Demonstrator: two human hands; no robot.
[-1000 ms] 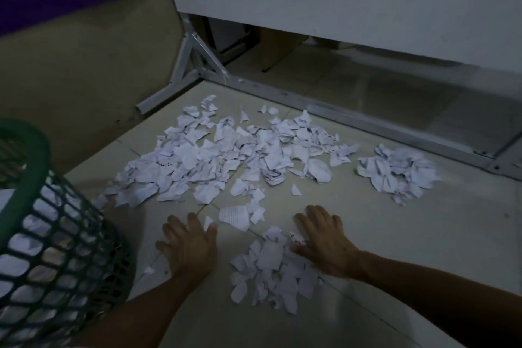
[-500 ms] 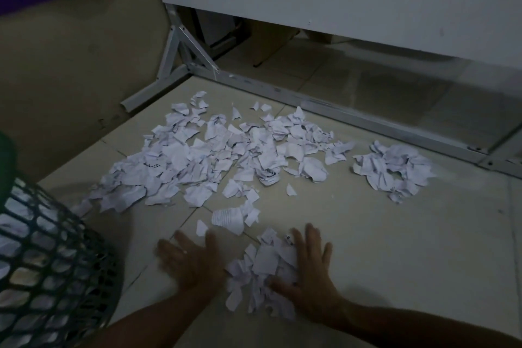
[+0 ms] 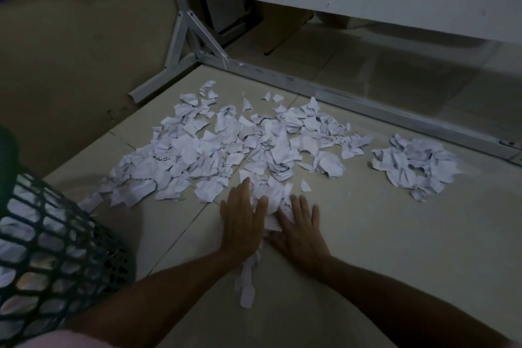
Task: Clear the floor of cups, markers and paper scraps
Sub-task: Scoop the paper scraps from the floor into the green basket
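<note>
Torn white paper scraps lie on the tiled floor in a wide main heap point(image 3: 226, 150) and a smaller separate heap point(image 3: 415, 161) to the right. My left hand point(image 3: 241, 220) and my right hand point(image 3: 299, 229) lie flat on the floor, fingers straight, close together. Between them they press a small bunch of scraps point(image 3: 272, 200). A few more scraps point(image 3: 247, 285) trail out between my wrists. No cups or markers show.
A dark green mesh waste basket point(image 3: 48, 251) with paper inside stands at the left, close to my left forearm. A white metal frame bar point(image 3: 353, 102) runs along the floor behind the scraps, under a white board. A beige wall lies to the left.
Both hands have slid inward towards each other, squeezing the near small pile of scraps into a narrow bunch between them. The view has shifted slightly.
</note>
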